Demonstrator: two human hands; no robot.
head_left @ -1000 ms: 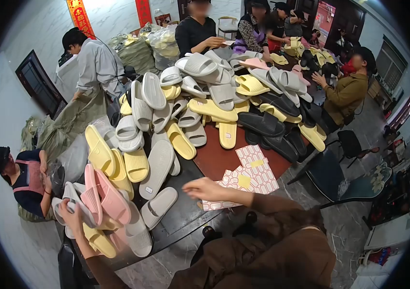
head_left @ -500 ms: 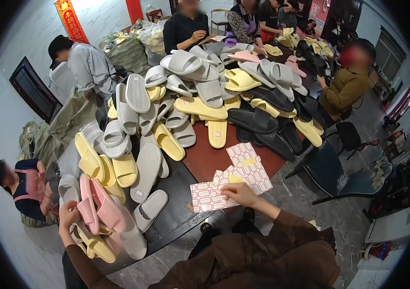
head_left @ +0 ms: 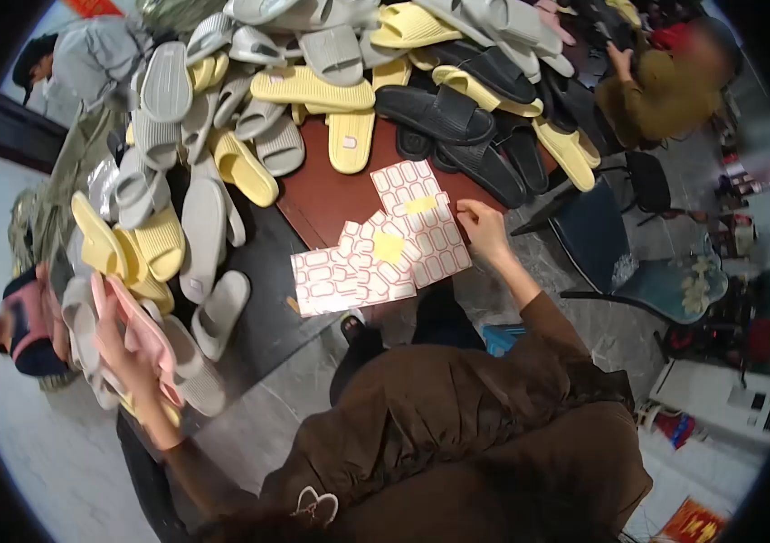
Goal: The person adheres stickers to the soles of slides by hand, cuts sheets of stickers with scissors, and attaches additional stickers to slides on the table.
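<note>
My left hand [head_left: 134, 369] lies against a pair of pink slippers [head_left: 152, 333] at the left end of the table, its fingers wrapped over them and slightly blurred. Close by are a grey slipper [head_left: 220, 315] and yellow slippers [head_left: 164, 244]. Beside the right edge of some sheets of red-bordered labels [head_left: 439, 244], my right hand [head_left: 483, 228] is raised with thumb and fingers pinched together. Whatever may be between those fingertips is too small to make out. Yellow paper pieces [head_left: 389, 247] lie on the overlapping sheets.
A large heap of grey, yellow and black slippers [head_left: 435, 116] covers the far side of the table [head_left: 313, 195]. Chairs [head_left: 584, 226] stand to the right. One person [head_left: 674, 86] is at the far right, with others [head_left: 37, 317] along the left.
My view has tilted down, shifting the table upward in the picture. My right hand has moved from above the label sheets to their right edge. My left hand has moved further over the pink slippers.
</note>
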